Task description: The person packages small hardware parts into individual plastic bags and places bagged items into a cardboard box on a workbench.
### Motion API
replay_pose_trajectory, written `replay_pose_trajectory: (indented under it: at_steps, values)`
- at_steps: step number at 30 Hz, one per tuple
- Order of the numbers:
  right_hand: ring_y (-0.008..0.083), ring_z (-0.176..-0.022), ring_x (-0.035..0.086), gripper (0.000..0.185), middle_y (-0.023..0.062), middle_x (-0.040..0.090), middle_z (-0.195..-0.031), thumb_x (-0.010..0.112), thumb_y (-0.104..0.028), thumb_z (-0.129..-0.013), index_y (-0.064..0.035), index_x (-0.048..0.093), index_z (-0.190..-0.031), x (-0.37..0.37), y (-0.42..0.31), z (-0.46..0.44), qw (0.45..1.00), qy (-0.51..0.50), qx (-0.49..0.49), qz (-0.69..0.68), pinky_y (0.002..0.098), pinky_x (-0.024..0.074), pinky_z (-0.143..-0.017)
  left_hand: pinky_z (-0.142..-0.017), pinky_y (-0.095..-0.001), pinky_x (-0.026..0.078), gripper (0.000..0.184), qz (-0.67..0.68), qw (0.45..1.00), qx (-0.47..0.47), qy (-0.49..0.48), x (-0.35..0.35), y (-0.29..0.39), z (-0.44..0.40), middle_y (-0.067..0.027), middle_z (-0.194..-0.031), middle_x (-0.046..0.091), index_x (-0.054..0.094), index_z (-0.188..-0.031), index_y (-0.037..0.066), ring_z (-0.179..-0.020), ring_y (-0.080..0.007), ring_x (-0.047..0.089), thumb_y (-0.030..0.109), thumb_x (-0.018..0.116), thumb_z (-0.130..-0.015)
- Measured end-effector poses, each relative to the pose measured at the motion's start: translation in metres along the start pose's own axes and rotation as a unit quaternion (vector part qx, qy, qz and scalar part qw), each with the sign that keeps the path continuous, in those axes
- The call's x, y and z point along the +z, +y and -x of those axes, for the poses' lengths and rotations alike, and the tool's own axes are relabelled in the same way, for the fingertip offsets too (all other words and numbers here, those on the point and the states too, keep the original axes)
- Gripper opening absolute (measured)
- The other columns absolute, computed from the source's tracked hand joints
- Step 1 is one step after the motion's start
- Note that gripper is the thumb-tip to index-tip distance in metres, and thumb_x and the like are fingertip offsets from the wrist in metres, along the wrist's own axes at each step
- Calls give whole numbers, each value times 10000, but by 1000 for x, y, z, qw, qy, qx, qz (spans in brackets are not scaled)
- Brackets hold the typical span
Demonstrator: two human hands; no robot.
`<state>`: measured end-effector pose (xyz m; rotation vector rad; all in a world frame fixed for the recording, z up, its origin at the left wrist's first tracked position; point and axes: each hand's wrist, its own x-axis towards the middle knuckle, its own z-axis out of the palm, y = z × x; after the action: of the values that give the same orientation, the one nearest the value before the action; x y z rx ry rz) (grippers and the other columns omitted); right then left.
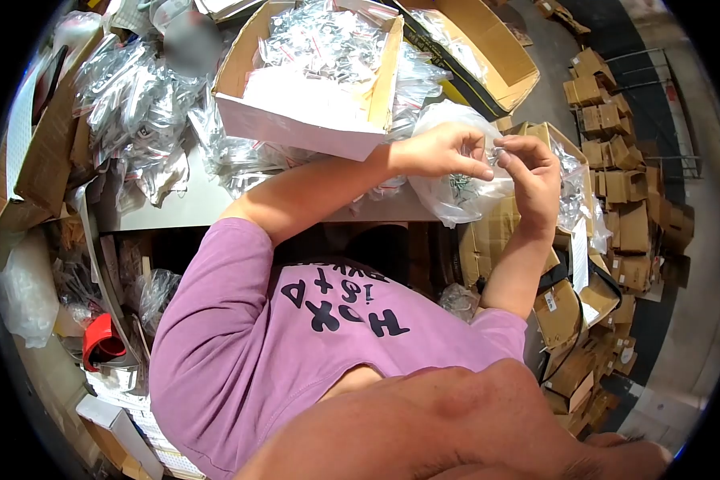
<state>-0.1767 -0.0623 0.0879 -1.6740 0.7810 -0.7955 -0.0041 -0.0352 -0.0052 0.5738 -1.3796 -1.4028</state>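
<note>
Over a clear plastic bag (456,210), my hands work close together. My right hand (534,172) pinches a small shiny metal piece (497,150) between thumb and fingertips; its exact kind is too small to make out. Facing it, my left hand (444,152) has its fingers half curled and the thumb apart, with nothing visible between them. Inside the bag, just below my left hand, lie small metal screws or similar pieces (461,186). My left forearm passes in front of an open carton (296,126) filled with small zip bags of metal parts.
Heaps of clear zip bags (140,104) cover the grey table (156,210) at left. Another open carton (504,72) stands at the far right. Beside my right arm are more cartons (564,316), with stacked brown boxes (628,184) beyond. A red container (102,340) sits low at left.
</note>
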Motion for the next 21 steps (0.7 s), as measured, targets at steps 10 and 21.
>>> replay_pose_trajectory:
  at_steps: [10,21]
  values:
    - [106,-796,599,156,68,665,-914,673,16,-792,13,636,-944,0,8,0,997,62,-7,-50,235,475,-755,-561,-281,526,544,402,895,-191,13,0,13,1,-92,-672,595,527,-704,62,-725,-263,664,563,457,-902]
    - [117,-751,625,140,77,656,-854,664,19,-804,35,631,-940,19,11,-5,999,38,-17,-20,241,499,-711,-487,-240,484,678,248,951,-182,35,7,6,2,-56,-647,531,524,-796,51,-529,-161,571,713,386,-837]
